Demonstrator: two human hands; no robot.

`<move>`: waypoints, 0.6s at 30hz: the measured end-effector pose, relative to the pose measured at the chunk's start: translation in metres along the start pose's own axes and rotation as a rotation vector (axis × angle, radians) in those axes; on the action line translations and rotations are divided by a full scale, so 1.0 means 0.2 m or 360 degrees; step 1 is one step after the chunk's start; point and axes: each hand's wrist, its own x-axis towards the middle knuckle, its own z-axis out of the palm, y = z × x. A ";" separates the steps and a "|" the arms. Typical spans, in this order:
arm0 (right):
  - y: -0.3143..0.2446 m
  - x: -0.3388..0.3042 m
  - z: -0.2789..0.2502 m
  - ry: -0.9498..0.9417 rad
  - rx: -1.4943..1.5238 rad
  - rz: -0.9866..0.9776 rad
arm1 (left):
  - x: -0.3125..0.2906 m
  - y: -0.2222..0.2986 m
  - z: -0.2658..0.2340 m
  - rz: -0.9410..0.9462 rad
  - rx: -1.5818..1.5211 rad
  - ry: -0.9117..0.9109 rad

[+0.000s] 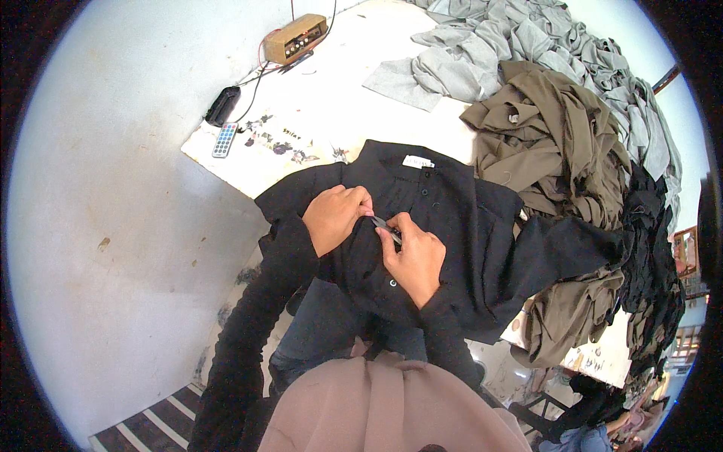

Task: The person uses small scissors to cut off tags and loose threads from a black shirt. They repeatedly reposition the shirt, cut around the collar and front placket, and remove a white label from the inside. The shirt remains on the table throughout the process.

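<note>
A black button shirt (459, 233) lies spread in front of me, its collar with a white label pointing away and one sleeve stretched to the right. My left hand (335, 220) is closed in a pinch on the shirt's front, left of the buttons. Close beside it, my right hand (416, 260) grips small metal thread snips (382, 224). The tips of the snips point at the left fingertips, right at the black cloth. Whether a thread lies between the blades is too small to tell. Pale buttons show on the shirt front, one below my right hand.
The white table (339, 83) carries a brown pile of cloth (553, 135) and a grey pile (520, 38). A remote control (224, 140), a black device (223, 106) and a wooden box with knobs (296, 39) stand by the left wall. Another person (595, 438) is at the lower right.
</note>
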 end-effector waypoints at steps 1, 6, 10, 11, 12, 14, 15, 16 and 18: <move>0.00 0.00 0.01 0.0014 -0.0016 -0.0029 | 0.00 -0.01 0.00 0.0002 -0.0008 -0.0008; -0.02 0.00 0.02 -0.0034 -0.0116 -0.0067 | 0.01 0.00 -0.01 -0.0021 0.0005 0.0005; -0.04 -0.01 0.01 0.0057 0.0335 0.0294 | -0.03 0.11 -0.07 -0.0096 -0.0070 0.0247; -0.04 -0.02 0.00 0.0080 0.0429 0.0372 | -0.05 0.16 -0.08 -0.0164 -0.0079 0.0321; -0.04 -0.02 -0.01 0.0075 0.0520 0.0457 | -0.09 0.20 -0.09 -0.0265 -0.0067 0.0302; -0.02 -0.03 -0.01 0.0035 0.0631 0.0585 | -0.18 0.30 -0.07 -0.0595 -0.0018 0.0247; -0.02 -0.03 -0.01 -0.0002 0.0654 0.0626 | -0.20 0.32 -0.05 -0.0582 0.0089 0.0211; -0.01 -0.03 -0.01 -0.0043 0.0679 0.0665 | -0.22 0.33 -0.04 -0.0531 0.0062 0.0257; 0.00 -0.04 0.00 -0.0042 0.0747 0.0628 | -0.25 0.32 -0.01 -0.0573 0.0012 0.0236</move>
